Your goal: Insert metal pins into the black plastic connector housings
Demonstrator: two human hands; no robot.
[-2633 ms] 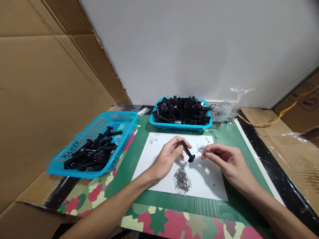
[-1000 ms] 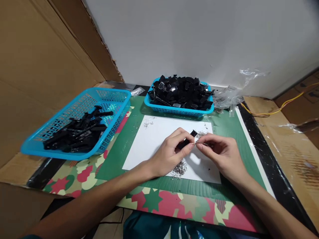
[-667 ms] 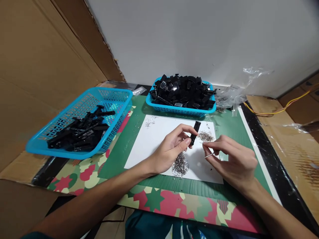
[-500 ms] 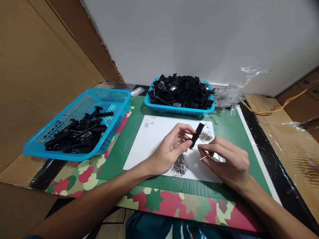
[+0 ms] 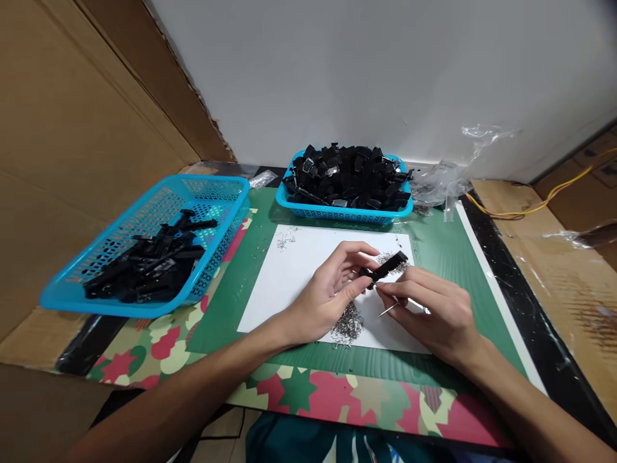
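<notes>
Between the thumb and fingers of my left hand [image 5: 332, 289] is a narrow black plastic part [image 5: 391, 265], tilted up to the right. My right hand [image 5: 434, 308] is closed around a thin metal rod-like tool [image 5: 387, 310], whose tip points down to the left. Its thumb and index fingertips meet right at the lower end of the black part; whether they also pinch a tiny metal piece is too small to tell. Below the hands a heap of small metal wire pieces [image 5: 348, 326] lies on a white sheet [image 5: 284, 289]. A second pile [image 5: 385, 258] is partly hidden behind the black part.
A blue basket [image 5: 284, 206] heaped with black plastic parts stands at the back. Another blue basket [image 5: 53, 296], at left, holds fewer black parts. A few wire pieces [image 5: 285, 240] lie at the sheet's far left corner. Clear plastic bags [image 5: 441, 183] and yellow wires [image 5: 530, 211] are at right.
The black part has turned from steep to flatter, its far end swinging right and down. My right hand has moved slightly left, closer to it. The view has shifted a little.
</notes>
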